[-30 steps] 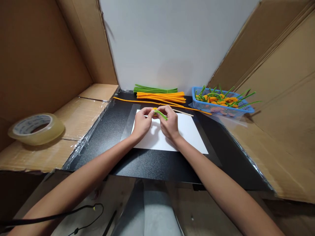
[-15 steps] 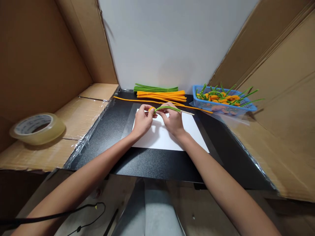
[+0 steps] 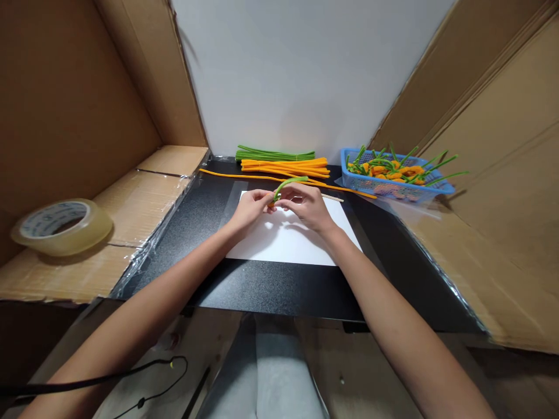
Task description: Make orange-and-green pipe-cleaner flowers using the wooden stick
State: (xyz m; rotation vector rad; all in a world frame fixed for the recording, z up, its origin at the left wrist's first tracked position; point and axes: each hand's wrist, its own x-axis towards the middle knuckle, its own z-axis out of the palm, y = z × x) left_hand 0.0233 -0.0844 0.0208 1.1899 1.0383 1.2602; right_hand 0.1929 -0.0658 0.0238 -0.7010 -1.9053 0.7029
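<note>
Over the white sheet [image 3: 290, 244], my left hand [image 3: 250, 212] pinches a small orange pipe-cleaner piece [image 3: 271, 204], mostly hidden by the fingers. A green pipe cleaner [image 3: 289, 181] rises from that piece and arches to the right, its free end above my right hand [image 3: 311, 208]. The right fingers and thumb are closed around the green one's lower part, close to the left fingertips; the exact contact is partly hidden. Behind the right hand a thin pale stick [image 3: 333, 198] lies on the sheet.
Behind the hands lie green pipe cleaners [image 3: 275, 154], an orange bundle [image 3: 283, 167] and one long orange strand [image 3: 353, 191]. A blue basket [image 3: 395, 189] of orange-and-green pieces stands back right. A tape roll [image 3: 94, 230] rests on the left cardboard ledge [image 3: 126, 209].
The green pipe cleaner has tilted from lying nearly flat across the right hand to a raised arch. The right hand has turned slightly, and the orange piece sits lower between the fingers.
</note>
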